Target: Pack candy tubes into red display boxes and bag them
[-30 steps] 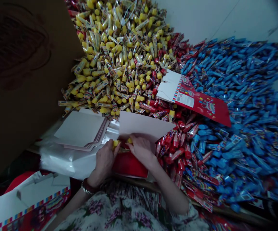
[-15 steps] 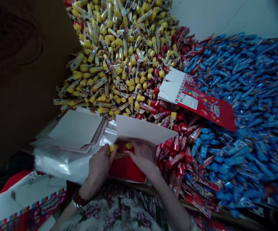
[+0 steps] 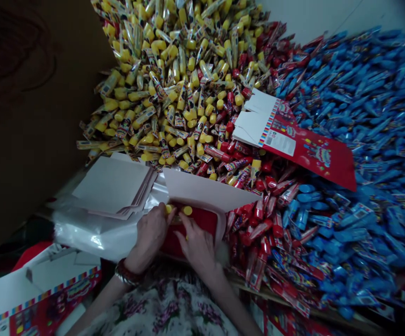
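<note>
Left hand (image 3: 152,232): closed round one yellow-capped tube (image 3: 168,209) at the red carton (image 3: 205,221).
Right hand (image 3: 198,242): thumb and fingers parted beside a second tube (image 3: 187,210); it has drawn bodyward, baring more of the carton's inside, so it is probably adjusting how the tubes lie.
White sheets (image 3: 111,184): one stack left of the carton, uncountable.
Heaps: three, uncountable; yellow heap (image 3: 181,93) beyond the carton, red heap (image 3: 258,224) right, blue heap (image 3: 345,93) farther right.
</note>
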### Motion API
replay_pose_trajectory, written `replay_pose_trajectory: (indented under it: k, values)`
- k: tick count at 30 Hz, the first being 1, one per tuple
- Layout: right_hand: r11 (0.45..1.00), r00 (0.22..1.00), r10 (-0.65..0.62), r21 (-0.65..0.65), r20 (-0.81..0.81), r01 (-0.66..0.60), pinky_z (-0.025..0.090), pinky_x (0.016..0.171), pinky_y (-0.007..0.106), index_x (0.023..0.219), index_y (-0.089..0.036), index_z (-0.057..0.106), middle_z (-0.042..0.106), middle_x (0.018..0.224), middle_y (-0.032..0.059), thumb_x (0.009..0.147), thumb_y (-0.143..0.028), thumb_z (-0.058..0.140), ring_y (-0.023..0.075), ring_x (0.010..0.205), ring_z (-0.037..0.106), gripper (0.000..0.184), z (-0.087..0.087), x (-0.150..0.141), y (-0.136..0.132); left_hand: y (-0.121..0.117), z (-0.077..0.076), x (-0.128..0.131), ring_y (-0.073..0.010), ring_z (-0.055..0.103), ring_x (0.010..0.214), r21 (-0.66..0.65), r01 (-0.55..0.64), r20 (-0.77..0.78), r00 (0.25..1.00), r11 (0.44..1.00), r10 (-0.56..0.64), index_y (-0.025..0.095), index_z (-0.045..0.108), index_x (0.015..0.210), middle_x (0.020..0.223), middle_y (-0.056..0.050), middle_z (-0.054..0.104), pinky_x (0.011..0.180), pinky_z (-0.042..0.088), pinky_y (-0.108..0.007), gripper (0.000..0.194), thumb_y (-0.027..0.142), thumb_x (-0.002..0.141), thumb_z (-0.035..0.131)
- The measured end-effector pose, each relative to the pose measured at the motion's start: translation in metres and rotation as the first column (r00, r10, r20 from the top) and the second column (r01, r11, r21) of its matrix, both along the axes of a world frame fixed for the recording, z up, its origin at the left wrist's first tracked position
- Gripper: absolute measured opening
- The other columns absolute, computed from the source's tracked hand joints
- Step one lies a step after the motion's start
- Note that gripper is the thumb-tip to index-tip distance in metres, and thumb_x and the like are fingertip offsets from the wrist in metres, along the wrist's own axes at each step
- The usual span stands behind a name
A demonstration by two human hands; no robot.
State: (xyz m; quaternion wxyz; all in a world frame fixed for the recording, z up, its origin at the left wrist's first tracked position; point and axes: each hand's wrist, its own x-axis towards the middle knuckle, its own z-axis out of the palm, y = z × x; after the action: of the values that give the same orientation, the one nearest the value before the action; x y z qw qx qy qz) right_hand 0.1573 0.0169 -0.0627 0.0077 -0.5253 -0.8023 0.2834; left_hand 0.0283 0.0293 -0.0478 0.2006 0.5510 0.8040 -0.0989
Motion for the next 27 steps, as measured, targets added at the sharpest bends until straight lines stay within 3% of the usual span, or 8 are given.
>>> replay_pose_trajectory:
  k: [4, 6, 11, 13, 15, 19, 23, 27]
  values:
    - [0.998, 0.987, 0.023, 0.059, 0.158, -0.032, 0.055, 0.068, 0.03, 0.14, -0.021, 0.034, 0.066, 0.108, 0.0126, 0.09, -0.018, 0.048, 0.0207, 0.081, 0.069, 0.053, -0.003, -0.02, -0.002, -0.001, -0.006, -0.008, -0.0304, 0.067, 0.088, 0.001, -0.02, 0.057, 0.998, 1.0, 0.019, 0.011, 0.054, 0.102, 0.094, -0.016, 0.069, 0.065, 0.044, -0.032, 0.036, 0.037, 0.097, 0.029]
    - [0.998, 0.981, -0.012, 0.063, 0.191, 0.0, 0.055, 0.067, 0.03, 0.133, -0.02, 0.042, 0.067, 0.101, 0.0116, 0.09, -0.017, 0.046, 0.0207, 0.08, 0.069, 0.043, -0.005, -0.026, -0.004, -0.007, -0.015, -0.017, -0.0277, 0.067, 0.086, 0.047, -0.063, 0.206, 0.977, 0.997, 0.052, 0.014, 0.053, 0.098, 0.091, -0.014, 0.069, 0.067, 0.045, -0.032, 0.031, 0.038, 0.094, 0.034]
    - [1.0, 0.984, -0.009, 0.008, 0.176, 0.008, 0.054, 0.07, 0.03, 0.13, -0.025, 0.047, 0.062, 0.121, 0.011, 0.088, -0.021, 0.052, 0.0204, 0.084, 0.069, 0.042, -0.008, -0.017, -0.014, -0.035, -0.032, -0.034, -0.0209, 0.063, 0.083, 0.136, -0.085, 0.686, 0.727, 0.987, -0.032, 0.018, 0.054, 0.092, 0.091, -0.006, 0.067, 0.076, 0.048, -0.031, 0.028, 0.045, 0.082, 0.053]
    - [0.999, 0.994, -0.016, -0.026, 0.111, 0.019, 0.054, 0.07, 0.029, 0.133, -0.025, 0.045, 0.061, 0.124, 0.0104, 0.086, -0.022, 0.054, 0.0202, 0.085, 0.069, 0.048, -0.009, -0.006, -0.017, -0.046, -0.025, -0.035, -0.0206, 0.061, 0.089, 0.156, -0.103, 0.775, 0.63, 0.982, -0.057, 0.019, 0.055, 0.099, 0.097, -0.005, 0.065, 0.081, 0.048, -0.032, 0.032, 0.043, 0.078, 0.058]
    - [0.995, 0.996, -0.087, -0.056, -0.023, 0.085, 0.053, 0.073, 0.027, 0.13, -0.024, 0.048, 0.064, 0.117, 0.0084, 0.084, -0.024, 0.056, 0.0196, 0.088, 0.068, 0.047, -0.01, 0.004, -0.017, -0.051, -0.012, -0.035, -0.0188, 0.06, 0.087, 0.187, -0.24, 0.805, 0.593, 0.953, -0.009, 0.02, 0.052, 0.108, 0.097, -0.004, 0.062, 0.079, 0.049, -0.031, 0.035, 0.043, 0.081, 0.055]
    - [0.964, 0.91, -0.26, -0.134, -0.323, 0.228, 0.051, 0.074, 0.023, 0.115, -0.023, 0.057, 0.07, 0.091, 0.0009, 0.082, -0.026, 0.052, 0.0156, 0.078, 0.067, 0.033, -0.013, 0.021, -0.011, -0.047, -0.004, -0.03, -0.0163, 0.055, 0.083, 0.46, -0.517, 0.737, 0.675, 0.722, 0.015, 0.022, 0.045, 0.109, 0.094, -0.003, 0.052, 0.075, 0.049, -0.029, 0.027, 0.04, 0.089, 0.045]
    - [0.967, 0.831, -0.228, -0.216, -0.508, 0.133, 0.048, 0.085, 0.023, 0.107, -0.023, 0.063, 0.07, 0.1, -0.0004, 0.079, -0.02, 0.054, 0.014, 0.089, 0.065, 0.03, -0.017, 0.029, -0.002, -0.039, -0.033, -0.021, -0.0174, 0.051, 0.096, 0.756, -0.334, 0.55, 0.791, 0.564, -0.269, 0.023, 0.042, 0.103, 0.1, -0.004, 0.047, 0.084, 0.047, -0.033, 0.013, 0.026, 0.09, 0.045]
    - [0.976, 0.876, -0.123, -0.215, -0.465, 0.023, 0.044, 0.094, 0.025, 0.114, -0.026, 0.064, 0.066, 0.113, 0.0003, 0.077, -0.012, 0.051, 0.014, 0.105, 0.061, 0.042, -0.017, 0.032, 0.005, -0.038, -0.066, -0.018, -0.0164, 0.053, 0.092, 0.835, -0.226, 0.427, 0.841, 0.502, -0.332, 0.022, 0.041, 0.1, 0.097, -0.005, 0.049, 0.079, 0.049, -0.033, 0.012, 0.017, 0.09, 0.046]
